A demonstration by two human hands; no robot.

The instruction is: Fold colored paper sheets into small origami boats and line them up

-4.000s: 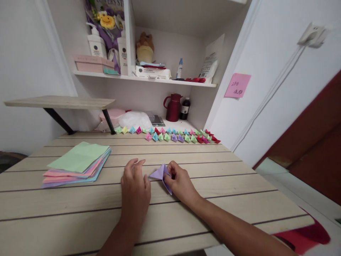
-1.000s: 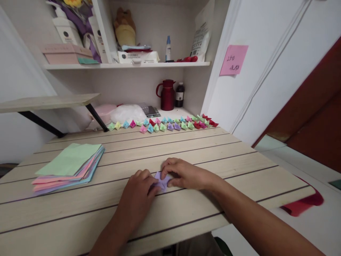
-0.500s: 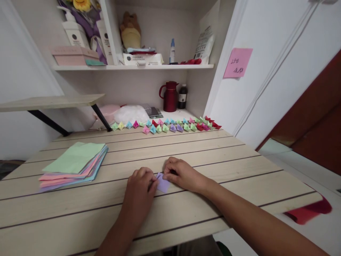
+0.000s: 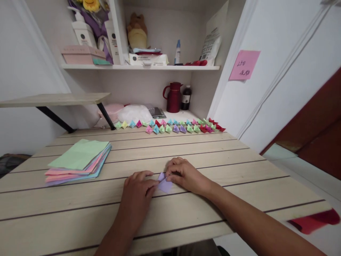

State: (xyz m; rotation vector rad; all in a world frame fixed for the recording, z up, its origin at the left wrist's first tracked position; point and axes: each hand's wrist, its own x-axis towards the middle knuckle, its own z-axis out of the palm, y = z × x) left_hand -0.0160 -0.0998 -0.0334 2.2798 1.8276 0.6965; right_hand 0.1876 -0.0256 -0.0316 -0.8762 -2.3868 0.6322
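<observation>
Paper (image 4: 165, 187), purple, part-folded, lies on the striped wooden table (image 4: 197, 213); my half-open left hand (image 4: 138, 185) touches its edge, my curled right hand (image 4: 186, 176) pinches it. I judge this folding; the next move calls for firm creasing.

At the far side, a red jug (image 4: 174, 99) stands just left of a dark bottle (image 4: 186, 98); farther right, a pink note (image 4: 244, 65) hangs on the white wall (image 4: 279, 28).
</observation>
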